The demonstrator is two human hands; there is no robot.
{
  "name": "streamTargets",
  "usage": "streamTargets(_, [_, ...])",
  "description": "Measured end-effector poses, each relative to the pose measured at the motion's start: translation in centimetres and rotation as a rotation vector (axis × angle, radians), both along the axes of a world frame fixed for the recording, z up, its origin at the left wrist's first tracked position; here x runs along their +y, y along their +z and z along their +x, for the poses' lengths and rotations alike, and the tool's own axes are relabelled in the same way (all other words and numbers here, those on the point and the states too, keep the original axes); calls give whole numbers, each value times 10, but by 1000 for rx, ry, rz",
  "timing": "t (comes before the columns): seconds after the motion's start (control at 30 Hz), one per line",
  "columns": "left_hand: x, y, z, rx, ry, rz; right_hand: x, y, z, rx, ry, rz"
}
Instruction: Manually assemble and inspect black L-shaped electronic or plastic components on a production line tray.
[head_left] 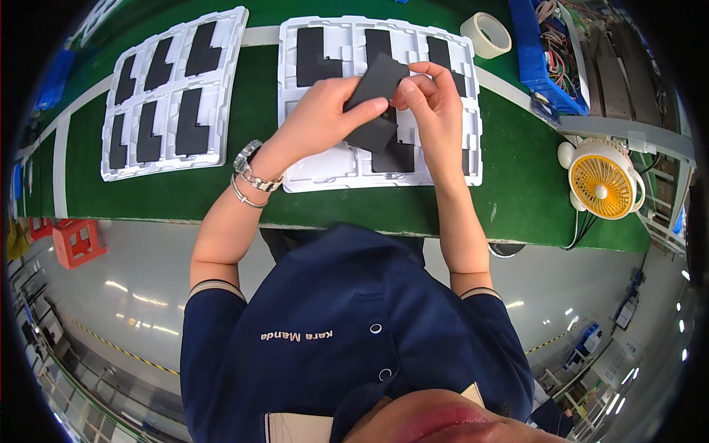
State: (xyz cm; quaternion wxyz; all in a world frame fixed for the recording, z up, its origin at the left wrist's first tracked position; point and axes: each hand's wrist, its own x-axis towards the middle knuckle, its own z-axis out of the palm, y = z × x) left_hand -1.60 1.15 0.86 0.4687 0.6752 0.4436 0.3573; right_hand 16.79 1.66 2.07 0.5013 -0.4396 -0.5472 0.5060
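Observation:
Above the middle white tray, my left hand grips a thin, flat black L-shaped piece, its thumb lying across the face. The piece is tilted. My right hand is closed, with thumb and forefinger pinched together at the piece's right edge. Whether a small bit of film or tape sits between those fingertips cannot be made out. Similar black pieces lie in the tray's compartments below, some partly hidden by my hands. A metal watch and a bracelet are on my left wrist.
A second white tray with several black pieces lies at the left on the green table. At the far right are a tape roll and a blue bin of wires. A small yellow fan stands at the right edge.

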Motion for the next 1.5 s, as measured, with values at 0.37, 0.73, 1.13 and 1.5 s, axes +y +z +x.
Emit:
streamTargets(0.37, [-2, 8, 0, -371, 113, -101, -14, 1, -4, -93, 133, -21])
streamTargets(0.73, [-3, 1, 1, -428, 93, -194, -20, -9, -7, -188, 81, 175])
streamTargets(1.13, [-1, -1, 1, -255, 112, -53, -13, 6, 0, 50, 241, -269])
streamTargets(1.5, [0, -13, 1, -170, 95, 89, -11, 3, 3, 4, 269, -228])
